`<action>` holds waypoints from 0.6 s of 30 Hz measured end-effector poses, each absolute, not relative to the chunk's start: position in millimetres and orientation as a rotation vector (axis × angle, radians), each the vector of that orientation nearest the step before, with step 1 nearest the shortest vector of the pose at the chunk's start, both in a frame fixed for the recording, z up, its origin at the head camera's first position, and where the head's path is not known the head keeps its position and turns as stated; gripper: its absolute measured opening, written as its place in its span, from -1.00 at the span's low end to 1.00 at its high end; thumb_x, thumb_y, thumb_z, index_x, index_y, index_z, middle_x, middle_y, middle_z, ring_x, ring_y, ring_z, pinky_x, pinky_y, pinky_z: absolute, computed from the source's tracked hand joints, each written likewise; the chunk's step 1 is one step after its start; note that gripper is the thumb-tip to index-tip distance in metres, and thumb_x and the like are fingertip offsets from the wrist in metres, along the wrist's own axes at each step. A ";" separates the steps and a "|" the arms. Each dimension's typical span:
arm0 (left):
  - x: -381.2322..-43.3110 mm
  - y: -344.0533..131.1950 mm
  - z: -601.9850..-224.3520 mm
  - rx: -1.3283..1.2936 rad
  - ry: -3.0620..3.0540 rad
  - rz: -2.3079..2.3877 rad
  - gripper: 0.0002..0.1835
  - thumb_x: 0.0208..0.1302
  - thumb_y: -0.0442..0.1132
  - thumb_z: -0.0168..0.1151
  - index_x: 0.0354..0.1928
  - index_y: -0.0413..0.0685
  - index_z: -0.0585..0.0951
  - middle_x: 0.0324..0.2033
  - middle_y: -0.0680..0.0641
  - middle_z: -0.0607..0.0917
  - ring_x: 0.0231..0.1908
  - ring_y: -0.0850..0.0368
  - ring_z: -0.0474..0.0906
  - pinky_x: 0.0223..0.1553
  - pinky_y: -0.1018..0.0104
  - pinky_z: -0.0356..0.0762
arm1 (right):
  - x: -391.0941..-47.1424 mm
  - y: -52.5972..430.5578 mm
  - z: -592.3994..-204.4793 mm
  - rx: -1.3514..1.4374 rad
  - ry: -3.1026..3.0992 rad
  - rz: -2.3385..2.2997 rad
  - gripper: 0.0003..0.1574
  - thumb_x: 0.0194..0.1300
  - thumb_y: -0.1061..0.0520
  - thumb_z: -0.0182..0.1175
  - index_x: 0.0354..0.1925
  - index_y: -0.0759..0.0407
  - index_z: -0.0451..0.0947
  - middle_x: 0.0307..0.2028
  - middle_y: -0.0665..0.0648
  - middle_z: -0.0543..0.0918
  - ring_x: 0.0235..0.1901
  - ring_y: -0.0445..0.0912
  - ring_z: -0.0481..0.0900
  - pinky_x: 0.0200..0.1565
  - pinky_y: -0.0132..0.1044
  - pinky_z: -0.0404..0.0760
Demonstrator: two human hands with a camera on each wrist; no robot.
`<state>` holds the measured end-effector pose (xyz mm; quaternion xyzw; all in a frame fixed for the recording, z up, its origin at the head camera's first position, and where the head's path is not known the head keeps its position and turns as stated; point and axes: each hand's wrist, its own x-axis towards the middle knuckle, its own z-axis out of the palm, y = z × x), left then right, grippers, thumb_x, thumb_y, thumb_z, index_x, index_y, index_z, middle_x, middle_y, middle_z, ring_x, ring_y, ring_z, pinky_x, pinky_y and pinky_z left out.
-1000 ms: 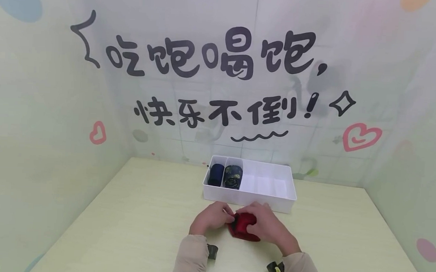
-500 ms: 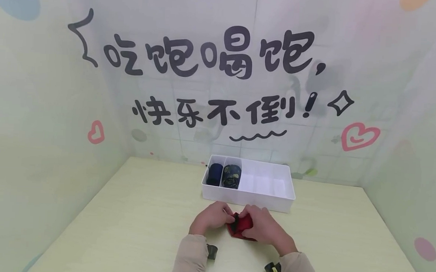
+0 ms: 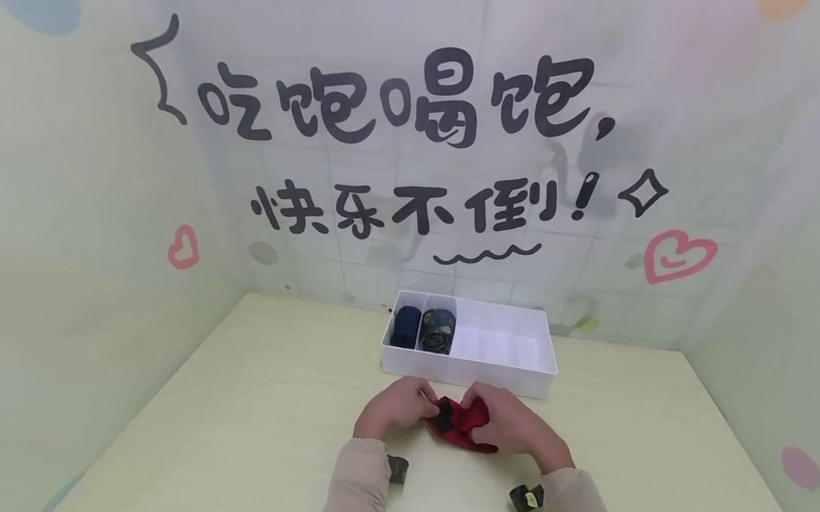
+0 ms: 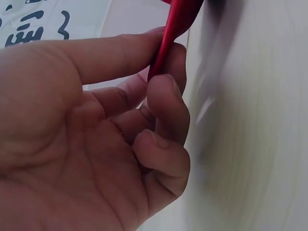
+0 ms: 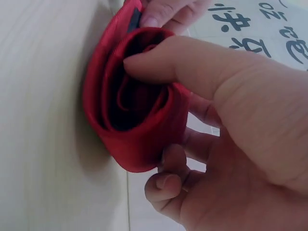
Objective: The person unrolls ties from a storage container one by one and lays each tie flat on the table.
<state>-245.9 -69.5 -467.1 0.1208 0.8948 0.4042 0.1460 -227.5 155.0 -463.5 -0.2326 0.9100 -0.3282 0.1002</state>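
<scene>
A red necktie [image 3: 462, 435], partly rolled up, is between my two hands just in front of the box. Its dark underside shows near the left end. My left hand [image 3: 400, 405] pinches the flat tail of the tie between thumb and fingers; in the left wrist view this red end [image 4: 179, 29] narrows to the fingertips. My right hand [image 3: 513, 422] grips the coiled part, thumb pressed into the roll and fingers around the outside. Seen from the right wrist, the coil [image 5: 137, 153] has several loose turns and lies close to the tabletop.
Behind the hands stands a white divided box [image 3: 467, 374]. A navy roll [image 3: 407, 328] fills its left compartment, with a dark patterned roll [image 3: 438, 332] beside it. Small dark pieces sit by both cuffs. A printed wall [image 3: 354, 276] borders the pale table [image 3: 238, 416] at the back.
My right hand shifted slightly left, then back right, turning the coil so that more of the dark underside shows. The left hand keeps its pinch almost in place.
</scene>
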 end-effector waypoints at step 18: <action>-248.2 -99.2 -467.3 0.309 2.567 1.235 -0.86 0.27 -0.27 0.32 -0.18 -0.17 0.68 -0.32 -0.06 0.68 -0.33 0.07 0.50 -0.27 0.26 0.43 | -229.3 152.4 -468.4 -0.751 2.724 -0.969 -0.55 0.18 0.25 0.39 0.03 -0.01 0.56 -0.04 0.01 0.66 -0.08 -0.12 0.56 -0.07 -0.21 0.61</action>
